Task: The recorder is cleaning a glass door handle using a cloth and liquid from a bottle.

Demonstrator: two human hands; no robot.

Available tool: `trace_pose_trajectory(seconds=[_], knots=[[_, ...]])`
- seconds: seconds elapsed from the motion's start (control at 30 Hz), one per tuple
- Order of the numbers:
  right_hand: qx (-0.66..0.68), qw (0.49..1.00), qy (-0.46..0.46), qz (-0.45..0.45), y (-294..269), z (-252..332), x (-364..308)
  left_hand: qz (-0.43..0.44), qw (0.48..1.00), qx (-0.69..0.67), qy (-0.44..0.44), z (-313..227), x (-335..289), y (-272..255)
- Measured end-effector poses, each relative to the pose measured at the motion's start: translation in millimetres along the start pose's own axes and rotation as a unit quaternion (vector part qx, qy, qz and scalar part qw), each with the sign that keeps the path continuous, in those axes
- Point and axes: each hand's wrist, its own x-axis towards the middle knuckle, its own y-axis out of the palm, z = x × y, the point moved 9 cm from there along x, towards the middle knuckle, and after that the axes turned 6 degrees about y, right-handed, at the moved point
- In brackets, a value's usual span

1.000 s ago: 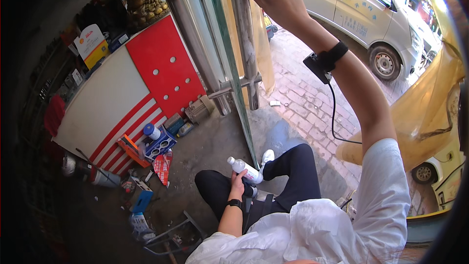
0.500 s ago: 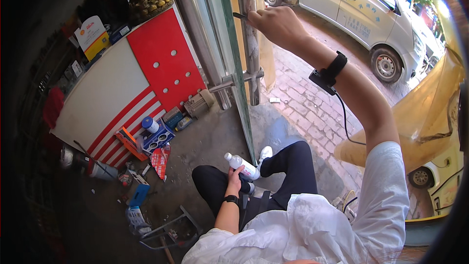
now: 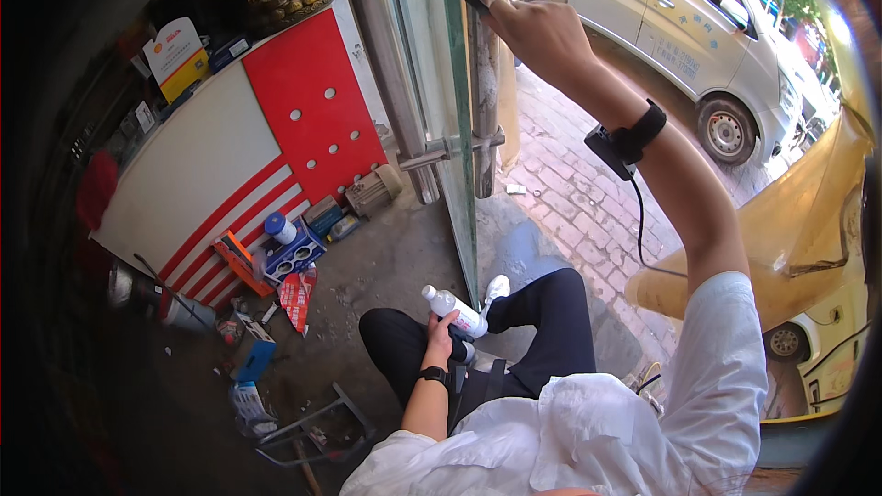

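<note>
My left hand [image 3: 439,335] rests near my knee, its fingers wrapped round a clear plastic bottle [image 3: 461,312] with a white cap and a pale label. The bottle lies tilted above my lap. Raised high in front, my right hand [image 3: 549,41] pinches a small dark flat blade-like piece [image 3: 475,5], whose exact kind I cannot make out. Its tip is at the upright metal tube handle [image 3: 485,73] on the outer side of a glass door [image 3: 447,55]. Whether the tip touches the handle is unclear. The tube looks patchy and dull below the hand.
A second metal handle [image 3: 390,55] runs along the door's inner side. To the left stands a red and white counter [image 3: 211,179], with boxes and an orange package [image 3: 242,262] by its foot. A metal frame [image 3: 317,427] lies on the floor. Outside, a silver van [image 3: 643,18] stands on brick paving.
My right hand has shifted slightly and the dark piece now tilts more steeply at the handle. My left hand still holds the bottle. The whole view has turned a little.
</note>
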Motion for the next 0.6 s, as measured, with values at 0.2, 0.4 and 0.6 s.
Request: trace_pose_trajectory(seconds=[0.2, 0.4, 0.6], knots=[[0.010, 0.999, -0.029, -0.038, 3, -10, -2, -0.011, 1.000, -0.015, -0.010, 10, -4, -2], [0.003, 1.000, -0.015, -0.012, 5, -16, -9, 0.005, 1.000, -0.010, -0.019, 0, -8, 21], [0.114, 0.993, -0.008, -0.017, 1, 2, -18, 0.010, 1.000, -0.015, -0.013, 4, -3, 1]])
